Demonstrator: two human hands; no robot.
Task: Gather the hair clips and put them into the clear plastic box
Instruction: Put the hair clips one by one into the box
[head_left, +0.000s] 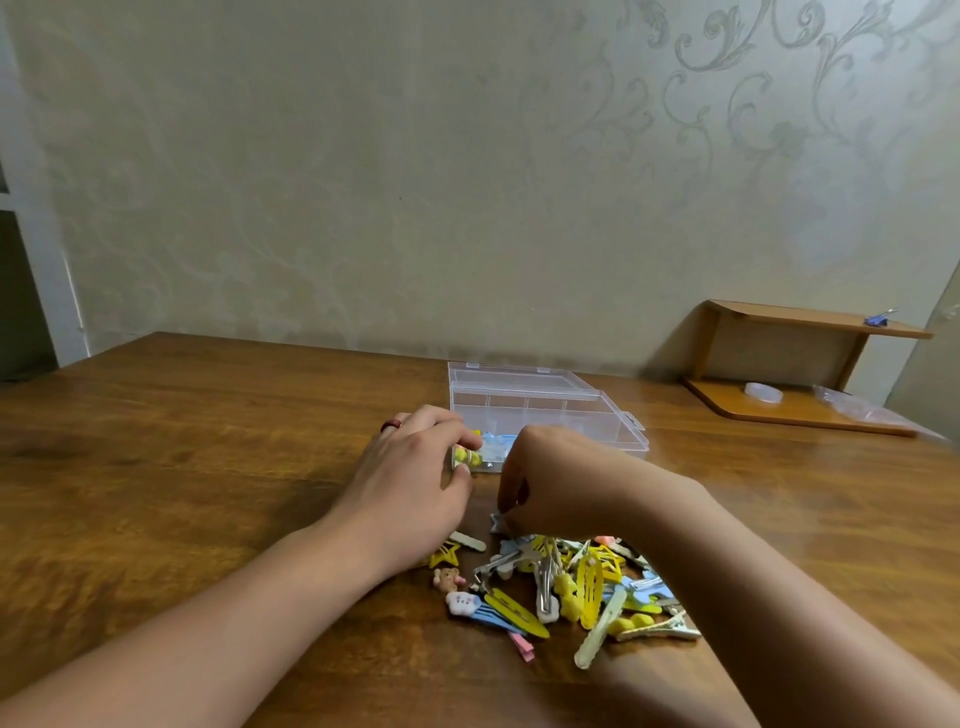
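Observation:
A clear plastic box (582, 410) with dividers stands open on the wooden table, with a few yellow and blue clips (488, 451) in its near left compartment. My left hand (415, 478) rests at the box's near left corner, its fingers touching the box there. My right hand (550, 483) hovers just in front of the box, fingers curled down and pinching a pale blue clip (500, 524) at the far edge of the pile. A heap of yellow, blue, white and pink hair clips (561, 587) lies on the table between my forearms.
The wooden table (182, 467) runs back to a patterned wall. A small wooden shelf unit (800, 374) stands at the back right, with a small clear lid and a plastic bag on its base and a blue clip on top.

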